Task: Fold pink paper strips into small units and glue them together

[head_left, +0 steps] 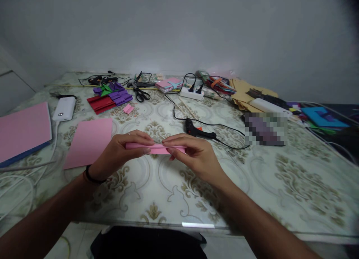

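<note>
A narrow folded strip of pink paper [159,150] is held level above the table between both hands. My left hand [127,148] pinches its left part, thumb in front and fingers behind. My right hand [193,148] grips the right part the same way, the fingertips of the two hands almost meeting at the middle of the strip. A flat sheet of pink paper [89,141] lies on the table just left of my left hand. Beyond my right hand rests a black glue gun [200,131] with its cord.
Along the back lie scissors [140,93], folded purple paper [120,96], red paper [101,103] and a white power strip [192,93]. At left are a white power bank [64,108] and a pink paper stack [25,126]. Brown paper [244,92] and a blurred-out object [263,129] sit at right.
</note>
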`<state>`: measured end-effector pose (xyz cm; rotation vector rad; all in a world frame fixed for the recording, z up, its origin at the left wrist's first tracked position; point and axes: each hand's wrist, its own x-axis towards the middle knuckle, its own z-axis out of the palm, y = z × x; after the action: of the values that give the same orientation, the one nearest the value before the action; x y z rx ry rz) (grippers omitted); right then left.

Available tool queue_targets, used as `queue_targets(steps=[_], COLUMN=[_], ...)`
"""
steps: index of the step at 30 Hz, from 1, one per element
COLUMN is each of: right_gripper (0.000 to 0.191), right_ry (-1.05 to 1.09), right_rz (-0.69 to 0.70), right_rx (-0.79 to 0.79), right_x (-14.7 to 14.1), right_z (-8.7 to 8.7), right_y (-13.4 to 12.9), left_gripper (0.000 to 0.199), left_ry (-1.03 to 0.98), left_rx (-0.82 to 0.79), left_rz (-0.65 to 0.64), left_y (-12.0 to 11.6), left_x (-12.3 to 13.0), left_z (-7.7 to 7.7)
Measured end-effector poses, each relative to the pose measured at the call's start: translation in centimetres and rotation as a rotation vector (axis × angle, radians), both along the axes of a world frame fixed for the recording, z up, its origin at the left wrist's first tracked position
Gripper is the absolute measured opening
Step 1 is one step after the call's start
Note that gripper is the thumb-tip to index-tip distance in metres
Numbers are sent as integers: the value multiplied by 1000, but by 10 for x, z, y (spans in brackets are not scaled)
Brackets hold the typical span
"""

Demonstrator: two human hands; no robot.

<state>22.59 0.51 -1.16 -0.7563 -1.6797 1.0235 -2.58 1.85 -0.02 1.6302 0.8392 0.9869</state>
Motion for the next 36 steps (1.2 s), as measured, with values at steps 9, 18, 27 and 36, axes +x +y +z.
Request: queue_targets(steps=[9,18,27,36], right_gripper=[24,21,12,14], right_ry=[-67,-99,-35,-38], right_rz=[10,-23,1,-39], right_rx=[68,94,-97,-73], right_x=[1,0,0,-3], right_z=[1,2,4,1], right_y=[2,3,2,0], left_gripper=[10,12,16,13], left_ry=[75,119,151,126], left_rx=[65,163,138,131], left_rz=[4,18,80,70], left_y=[1,1,-3,-1], left_x=[-2,0,0,-1], left_z=[3,7,9,8])
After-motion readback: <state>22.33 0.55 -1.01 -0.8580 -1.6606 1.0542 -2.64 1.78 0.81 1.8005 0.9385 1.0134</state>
